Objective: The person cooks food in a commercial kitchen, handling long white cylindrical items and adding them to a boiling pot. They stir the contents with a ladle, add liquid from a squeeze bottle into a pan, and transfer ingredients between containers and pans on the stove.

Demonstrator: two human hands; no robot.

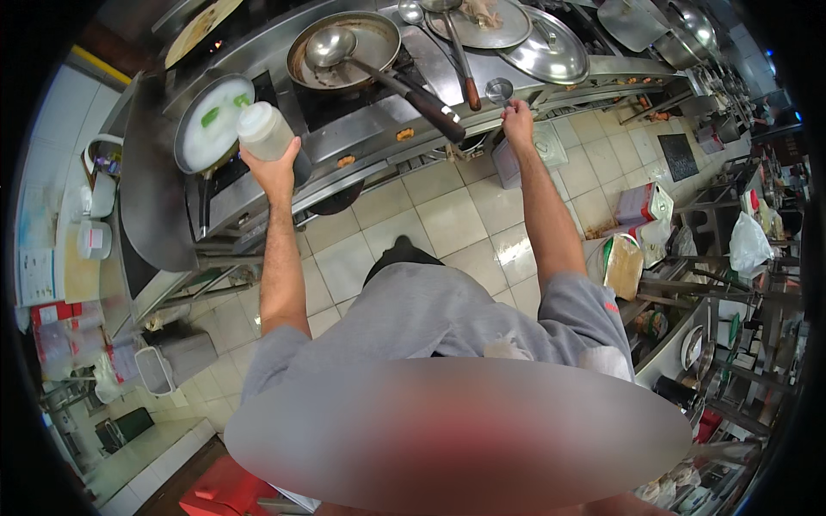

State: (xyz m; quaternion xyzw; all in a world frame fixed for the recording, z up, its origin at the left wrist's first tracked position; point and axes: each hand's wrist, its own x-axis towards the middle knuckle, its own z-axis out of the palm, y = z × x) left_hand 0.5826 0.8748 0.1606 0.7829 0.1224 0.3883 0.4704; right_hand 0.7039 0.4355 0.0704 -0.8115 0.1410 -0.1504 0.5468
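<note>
My left hand [274, 169] grips a translucent plastic bottle with a white lid [263, 132]. Just behind the bottle, a pan of white, frothy liquid [216, 132] with green leaf pieces in it sits on the stove, its handle towards me. My right hand [517, 121] holds a small round metal cup [499, 90] by its handle, over the stove's front edge. A wide pan [381, 42] lies between my hands, farther back, with a steel ladle [332, 48] resting in it. A wooden-handled utensil [472, 93] lies left of the small cup.
Behind the right hand are a metal lid [552, 48] and a round metal tray [481, 29] holding some food. A curved metal guard [151, 174] stands left of the stove. Tins [635, 206] stand on the tiled floor at right; a grey bin [184, 358] stands at left.
</note>
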